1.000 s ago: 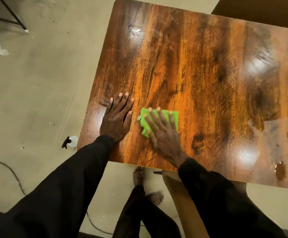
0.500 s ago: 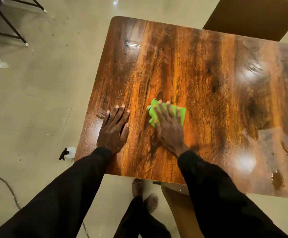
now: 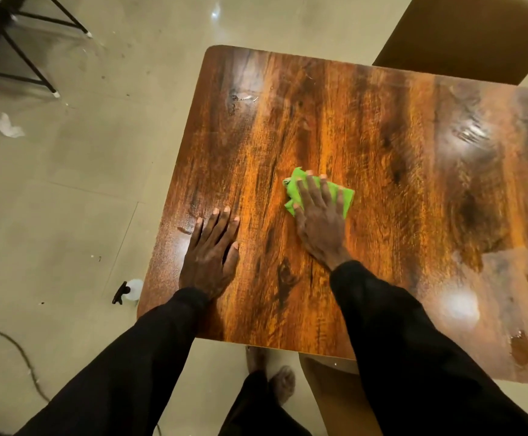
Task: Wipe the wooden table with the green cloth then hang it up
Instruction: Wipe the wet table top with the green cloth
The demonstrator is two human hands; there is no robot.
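Standing at the near edge of the wooden table (image 3: 382,136), a person in long black sleeves (image 3: 398,341) reaches both arms out over it. Two bare feet (image 3: 283,382) show on the floor just under that edge.

On the near left part of the top, the left hand (image 3: 210,256) lies flat with its palm down. Its fingers are straight and close together, and it holds nothing.

A little farther in and to the right, the right hand (image 3: 320,225) is flat too. Its fingers are straight and spread, and they press down on the green cloth (image 3: 346,198) without curling round it. The cloth is folded small and lies on the wood under the fingers. Green pokes out past the fingertips and on both sides, while the palm sits on bare wood just behind it. The two hands are apart.

Wet marks (image 3: 520,347) shine on the right side of the table.

Down on the floor by the left near corner stands a small spray bottle (image 3: 128,291). Farther off lies a white scrap (image 3: 9,125), near some black metal legs (image 3: 20,48). A brown chair (image 3: 464,36) stands behind the far edge of the table.
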